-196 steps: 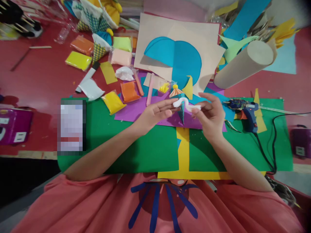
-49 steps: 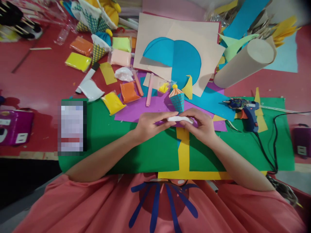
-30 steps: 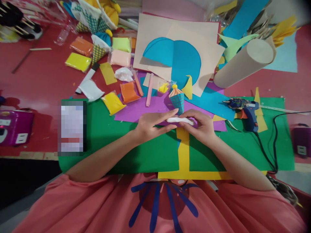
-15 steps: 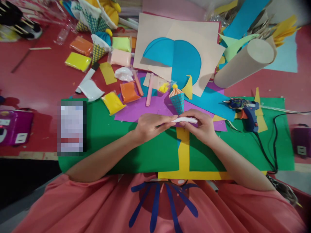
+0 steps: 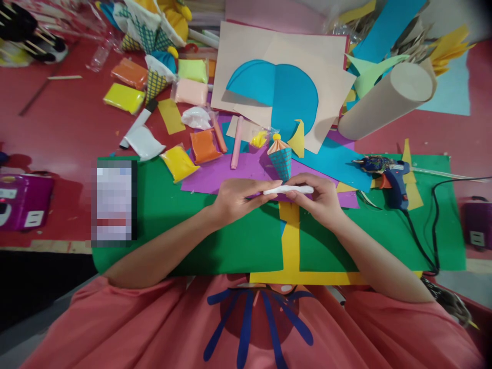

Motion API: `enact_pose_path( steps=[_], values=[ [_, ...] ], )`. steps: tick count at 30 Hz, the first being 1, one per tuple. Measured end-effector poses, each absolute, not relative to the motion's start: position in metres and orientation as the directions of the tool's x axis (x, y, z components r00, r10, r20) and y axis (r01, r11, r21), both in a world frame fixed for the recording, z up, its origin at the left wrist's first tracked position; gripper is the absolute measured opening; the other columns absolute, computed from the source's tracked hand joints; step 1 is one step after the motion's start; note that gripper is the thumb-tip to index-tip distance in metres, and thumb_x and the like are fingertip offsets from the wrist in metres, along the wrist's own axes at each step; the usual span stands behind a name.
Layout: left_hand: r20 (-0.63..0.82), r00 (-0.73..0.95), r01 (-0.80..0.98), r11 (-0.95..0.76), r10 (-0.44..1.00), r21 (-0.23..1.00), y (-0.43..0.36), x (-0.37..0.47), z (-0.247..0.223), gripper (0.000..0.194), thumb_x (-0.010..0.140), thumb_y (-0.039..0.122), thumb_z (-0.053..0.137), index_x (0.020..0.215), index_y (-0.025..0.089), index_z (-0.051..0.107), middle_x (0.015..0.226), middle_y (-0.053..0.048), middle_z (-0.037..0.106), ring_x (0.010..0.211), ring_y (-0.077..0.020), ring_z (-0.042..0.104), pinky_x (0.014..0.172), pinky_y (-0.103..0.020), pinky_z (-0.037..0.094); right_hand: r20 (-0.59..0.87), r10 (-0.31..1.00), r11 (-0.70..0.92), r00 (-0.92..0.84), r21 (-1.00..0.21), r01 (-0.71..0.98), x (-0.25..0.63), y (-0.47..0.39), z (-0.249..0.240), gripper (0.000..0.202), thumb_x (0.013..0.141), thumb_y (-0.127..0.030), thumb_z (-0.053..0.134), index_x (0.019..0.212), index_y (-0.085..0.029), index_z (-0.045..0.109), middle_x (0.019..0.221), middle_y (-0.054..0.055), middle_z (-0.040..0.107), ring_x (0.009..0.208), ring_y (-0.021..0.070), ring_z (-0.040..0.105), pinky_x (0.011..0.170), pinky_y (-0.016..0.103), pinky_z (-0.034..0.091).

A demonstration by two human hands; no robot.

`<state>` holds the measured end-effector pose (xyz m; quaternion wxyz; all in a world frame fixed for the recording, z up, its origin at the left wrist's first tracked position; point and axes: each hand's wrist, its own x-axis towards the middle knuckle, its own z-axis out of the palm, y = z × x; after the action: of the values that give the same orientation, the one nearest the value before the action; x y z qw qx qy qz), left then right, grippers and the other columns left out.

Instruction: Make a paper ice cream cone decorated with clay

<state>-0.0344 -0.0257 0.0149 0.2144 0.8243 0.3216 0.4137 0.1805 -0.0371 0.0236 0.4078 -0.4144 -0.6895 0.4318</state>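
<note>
Between my two hands is a flattened strip of white modelling clay (image 5: 286,189), seen edge-on. My left hand (image 5: 238,200) pinches its left end between thumb and fingers. On the right end, my right hand (image 5: 321,197) is closed with thumb below and fingers above. Just beyond the clay lies a small paper cone (image 5: 281,161) with a blue checked body, a peach pleated top and a yellow ball at its tip. A bit of yellow clay in clear wrap (image 5: 259,138) lies to the cone's left, and a yellow paper scrap (image 5: 298,139) to its right.
A glue gun (image 5: 388,171) with its black cord lies at right on the green sheet (image 5: 184,256). Several clay packets, such as an orange one (image 5: 205,146), spread at left near a phone (image 5: 113,202). A beige paper roll (image 5: 384,105) stands behind, right of blue paper shapes (image 5: 295,92).
The white clay shows further to the left between my fingers, and my left fingertips have shifted slightly along it. Everything else stays in place.
</note>
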Motion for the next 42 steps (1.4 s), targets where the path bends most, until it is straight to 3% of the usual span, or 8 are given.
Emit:
enact_pose_path(
  steps=[4, 9, 14, 18, 22, 28, 34, 42],
  values=[
    [0.479, 0.422, 0.319, -0.62, 0.77, 0.716, -0.0256, -0.0354, 0.0131, 0.023, 0.091, 0.038, 0.063, 0.107, 0.028, 0.076, 0.092, 0.0, 0.08, 0.071, -0.0117, 0.076, 0.064, -0.015, 0.057, 0.195, 0.928, 0.268, -0.319, -0.942, 0.204, 0.1801, -0.0374, 0.0224, 0.033, 0.084, -0.049, 0.069, 0.099, -0.02, 0.071, 0.093, 0.006, 0.075, 0.083, 0.0167, 0.07, 0.073, 0.029, 0.056],
    [0.502, 0.403, 0.261, -0.621, 0.766, 0.739, -0.0255, -0.0343, 0.0129, 0.044, 0.085, 0.037, 0.071, 0.128, 0.028, 0.065, 0.101, -0.002, 0.079, 0.081, -0.0147, 0.077, 0.073, -0.017, 0.06, 0.194, 0.937, 0.253, -0.289, -0.949, 0.185, 0.1816, -0.0369, 0.0227, 0.026, 0.086, -0.045, 0.069, 0.09, -0.019, 0.072, 0.088, 0.005, 0.076, 0.077, 0.0149, 0.07, 0.067, 0.026, 0.055],
    [0.513, 0.415, 0.309, -0.647, 0.751, 0.697, -0.0251, -0.0344, 0.0137, 0.023, 0.09, 0.036, 0.065, 0.108, 0.025, 0.075, 0.095, -0.001, 0.079, 0.079, -0.0132, 0.077, 0.07, -0.016, 0.059, 0.166, 0.935, 0.229, -0.313, -0.958, 0.175, 0.1824, -0.0362, 0.0242, 0.027, 0.086, -0.045, 0.068, 0.086, -0.018, 0.072, 0.082, 0.004, 0.075, 0.072, 0.0137, 0.068, 0.064, 0.025, 0.054],
    [0.48, 0.413, 0.349, -0.621, 0.774, 0.702, -0.0258, -0.035, 0.0149, 0.024, 0.092, 0.042, 0.061, 0.098, 0.026, 0.077, 0.089, 0.0, 0.08, 0.073, -0.0127, 0.077, 0.064, -0.016, 0.059, 0.156, 0.938, 0.219, -0.309, -0.959, 0.18, 0.1811, -0.0356, 0.0256, 0.034, 0.082, -0.05, 0.071, 0.093, -0.018, 0.072, 0.088, 0.005, 0.075, 0.074, 0.0142, 0.068, 0.063, 0.025, 0.054],
    [0.481, 0.402, 0.333, -0.614, 0.779, 0.716, -0.0263, -0.0349, 0.0157, 0.022, 0.093, 0.04, 0.06, 0.098, 0.027, 0.077, 0.088, 0.0, 0.08, 0.072, -0.0134, 0.077, 0.063, -0.017, 0.059, 0.172, 0.942, 0.228, -0.289, -0.958, 0.173, 0.18, -0.0355, 0.0255, 0.033, 0.08, -0.051, 0.073, 0.088, -0.019, 0.072, 0.085, 0.005, 0.075, 0.072, 0.0139, 0.068, 0.062, 0.025, 0.054],
    [0.514, 0.39, 0.301, -0.633, 0.764, 0.713, -0.0251, -0.0343, 0.013, 0.035, 0.087, 0.041, 0.067, 0.119, 0.026, 0.07, 0.1, -0.002, 0.079, 0.083, -0.0158, 0.077, 0.073, -0.02, 0.062, 0.099, 0.972, 0.12, -0.213, -0.989, 0.088, 0.1802, -0.0365, 0.0279, 0.03, 0.078, -0.048, 0.075, 0.082, -0.019, 0.073, 0.075, 0.002, 0.073, 0.057, 0.0105, 0.064, 0.049, 0.021, 0.051],
    [0.538, 0.4, 0.29, -0.659, 0.742, 0.694, -0.0243, -0.0362, 0.0143, 0.019, 0.089, 0.032, 0.067, 0.105, 0.027, 0.075, 0.092, 0.0, 0.08, 0.076, -0.0118, 0.077, 0.067, -0.015, 0.059, 0.019, 0.973, 0.034, -0.229, -0.997, 0.063, 0.1808, -0.0354, 0.0286, 0.031, 0.079, -0.049, 0.074, 0.079, -0.018, 0.073, 0.067, 0.001, 0.07, 0.055, 0.0116, 0.063, 0.049, 0.022, 0.052],
    [0.605, 0.357, 0.278, -0.7, 0.711, 0.658, -0.022, -0.033, 0.0185, 0.015, 0.089, 0.025, 0.067, 0.101, 0.023, 0.076, 0.09, -0.001, 0.08, 0.076, -0.0122, 0.077, 0.068, -0.014, 0.06, 0.046, 0.967, 0.064, -0.25, -0.996, 0.066, 0.1824, -0.0349, 0.0245, 0.032, 0.078, -0.047, 0.076, 0.092, -0.019, 0.073, 0.086, 0.003, 0.072, 0.064, 0.0101, 0.063, 0.054, 0.021, 0.051]
  ],
)
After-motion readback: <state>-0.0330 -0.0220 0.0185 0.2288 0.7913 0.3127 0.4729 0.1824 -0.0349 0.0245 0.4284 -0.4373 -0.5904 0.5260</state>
